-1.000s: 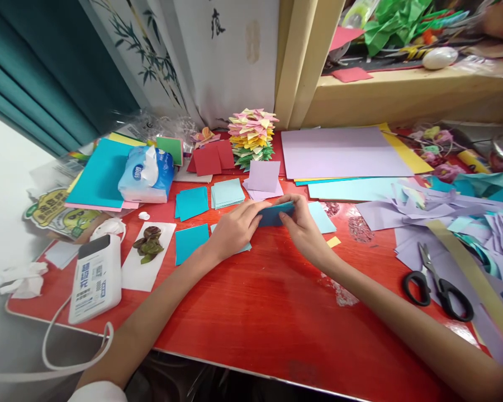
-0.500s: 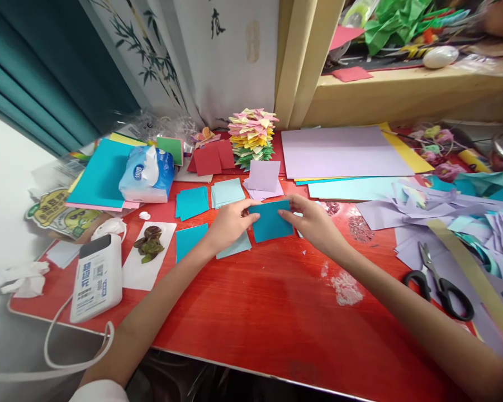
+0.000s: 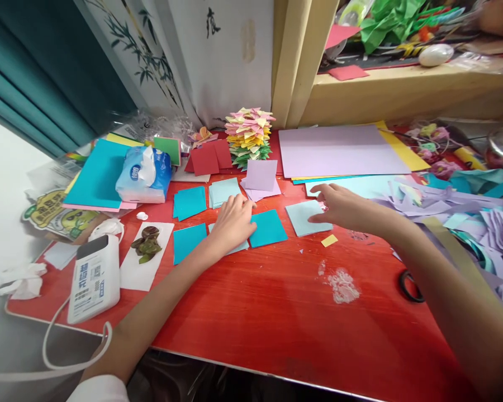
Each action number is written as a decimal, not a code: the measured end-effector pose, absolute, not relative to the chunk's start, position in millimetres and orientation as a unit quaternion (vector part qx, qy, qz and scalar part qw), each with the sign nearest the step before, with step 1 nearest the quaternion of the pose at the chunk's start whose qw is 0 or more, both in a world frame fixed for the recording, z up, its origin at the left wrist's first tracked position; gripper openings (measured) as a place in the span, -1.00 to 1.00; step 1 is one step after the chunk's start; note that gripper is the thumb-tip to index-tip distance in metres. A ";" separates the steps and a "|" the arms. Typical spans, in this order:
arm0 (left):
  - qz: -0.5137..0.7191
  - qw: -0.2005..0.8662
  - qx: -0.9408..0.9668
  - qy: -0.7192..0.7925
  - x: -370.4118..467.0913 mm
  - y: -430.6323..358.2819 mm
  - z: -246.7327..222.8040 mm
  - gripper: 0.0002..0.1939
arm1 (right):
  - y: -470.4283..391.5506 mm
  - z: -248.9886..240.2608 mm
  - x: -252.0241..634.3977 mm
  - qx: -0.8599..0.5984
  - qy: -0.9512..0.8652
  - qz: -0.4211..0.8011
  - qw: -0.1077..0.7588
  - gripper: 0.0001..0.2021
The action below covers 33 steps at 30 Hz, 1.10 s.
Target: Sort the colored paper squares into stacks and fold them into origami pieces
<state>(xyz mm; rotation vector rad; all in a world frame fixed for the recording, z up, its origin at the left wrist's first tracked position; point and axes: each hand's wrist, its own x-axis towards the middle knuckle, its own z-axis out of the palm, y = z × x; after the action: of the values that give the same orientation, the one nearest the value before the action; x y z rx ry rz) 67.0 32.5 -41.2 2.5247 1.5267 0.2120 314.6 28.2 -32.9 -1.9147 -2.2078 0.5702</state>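
A teal square stack (image 3: 269, 228) lies flat on the red table (image 3: 235, 312). At its left edge is my left hand (image 3: 235, 222), fingers bent and apart, over a pale blue stack (image 3: 240, 247) it partly covers. My right hand (image 3: 333, 205) is spread at the right edge of another pale blue stack (image 3: 304, 218), thumb over it. Further left lie two teal stacks (image 3: 190, 202) (image 3: 189, 242), with a pale blue stack (image 3: 224, 191) behind. Lilac squares (image 3: 262, 175) sit behind my left hand.
Behind stand a folded paper tower (image 3: 249, 137), red squares (image 3: 205, 159) and lilac sheets (image 3: 339, 151). On the left are a tissue pack (image 3: 145, 174), dried leaves (image 3: 146, 244) and a white power bank (image 3: 94, 279). Paper strips (image 3: 494, 234) and partly hidden scissors (image 3: 411, 286) lie right.
The teal square stack has gone from between both hands to flat on the table. My right hand has moved right, uncovering the pale blue stack and a small yellow scrap.
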 end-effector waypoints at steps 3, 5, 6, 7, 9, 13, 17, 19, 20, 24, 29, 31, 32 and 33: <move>0.089 0.085 0.872 0.474 90.3 38.7 -41.4 -0.73 | 21.9 -28.1 321.3 -0.646 -0.740 0.188 0.016 -0.28; 0.092 0.117 0.885 0.441 110.4 45.1 -42.6 -0.78 | 19.1 -28.3 318.0 -0.648 -0.738 0.188 -0.017 -0.24; 0.087 0.135 0.886 0.435 120.4 48.7 -43.3 -0.78 | 18.5 -29.0 315.5 -0.649 -0.736 0.189 -0.029 -0.23; 0.076 0.155 0.885 0.433 129.7 52.5 -43.9 -0.76 | 18.6 -29.9 313.0 -0.650 -0.735 0.189 -0.039 -0.22; 0.036 0.198 0.877 0.437 145.0 59.7 -44.5 -0.67 | 20.0 -32.1 309.7 -0.654 -0.731 0.188 -0.052 -0.20; -0.020 0.236 0.863 0.446 161.1 67.9 -41.7 -0.71 | 24.2 -38.6 312.3 -0.656 -0.725 0.202 -0.050 -0.15; -0.031 0.236 0.865 0.442 164.0 63.6 -36.7 -0.77 | 25.0 -45.5 318.3 -0.658 -0.720 0.218 -0.034 -0.04; -0.030 0.245 0.866 0.435 162.7 59.4 -34.2 -0.83 | 24.7 -46.4 319.2 -0.665 -0.709 0.235 -0.013 0.02; -0.022 0.249 0.866 0.434 161.6 57.7 -32.8 -0.86 | 24.9 -45.9 319.2 -0.667 -0.703 0.247 0.003 0.03; 0.110 0.242 0.874 0.407 155.6 56.5 -27.3 -0.82 | 29.9 -37.9 319.5 -0.643 -0.702 0.281 0.122 -0.17; 0.181 0.252 0.874 0.374 148.8 56.4 -30.4 -0.76 | 38.5 -28.9 329.9 -0.632 -0.718 0.241 0.165 -0.67; 0.170 0.224 0.886 0.370 146.8 53.5 -34.7 -0.75 | 40.4 -30.2 335.4 -0.619 -0.736 0.244 0.124 -0.79; 0.166 0.203 0.892 0.369 145.9 51.7 -36.4 -0.74 | 41.1 -31.7 337.5 -0.612 -0.742 0.251 0.108 -0.81; 0.163 0.182 0.896 0.371 145.1 49.7 -37.4 -0.73 | 41.4 -33.5 338.8 -0.606 -0.745 0.263 0.096 -0.81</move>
<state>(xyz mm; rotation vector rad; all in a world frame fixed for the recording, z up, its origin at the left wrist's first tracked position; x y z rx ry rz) 145.1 49.7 -37.4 2.5278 1.0478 0.4591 338.8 41.4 -33.5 -1.7954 -2.2057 0.7782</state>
